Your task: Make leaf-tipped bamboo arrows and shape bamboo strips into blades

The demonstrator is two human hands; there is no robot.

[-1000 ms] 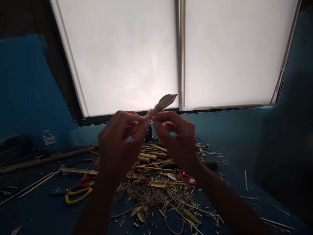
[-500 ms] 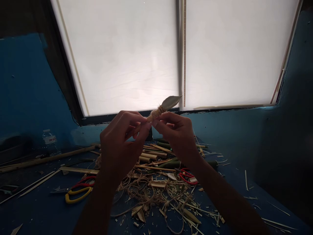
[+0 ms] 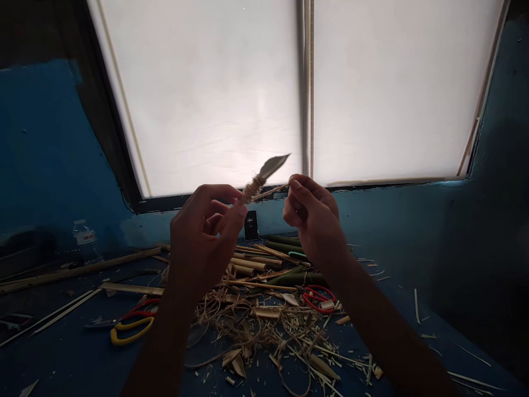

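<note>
My left hand (image 3: 206, 234) is closed on a thin stick whose upper end is wrapped in twine (image 3: 253, 189). A pointed, leaf-shaped blade (image 3: 274, 165) sticks out past the wrapping, tilted up to the right; its material I cannot make out. From the wrapping a length of twine (image 3: 273, 191) runs across to my right hand (image 3: 316, 215), which pinches it between thumb and forefinger. The twine looks drawn straight between the hands. Most of the stick is hidden by my left fingers.
Below my hands, a blue table (image 3: 95, 364) bears tangled twine (image 3: 235, 325), shavings and bamboo pieces (image 3: 248, 264). Yellow-and-red-handled scissors (image 3: 132, 331) lie left, red-handled scissors (image 3: 318, 299) right. A phone (image 3: 251, 226) leans on the wall; a bottle (image 3: 85, 237) stands far left.
My right hand has moved away from the wrapping to the right, pulling out a length of twine. The blade has shifted slightly left and turned.
</note>
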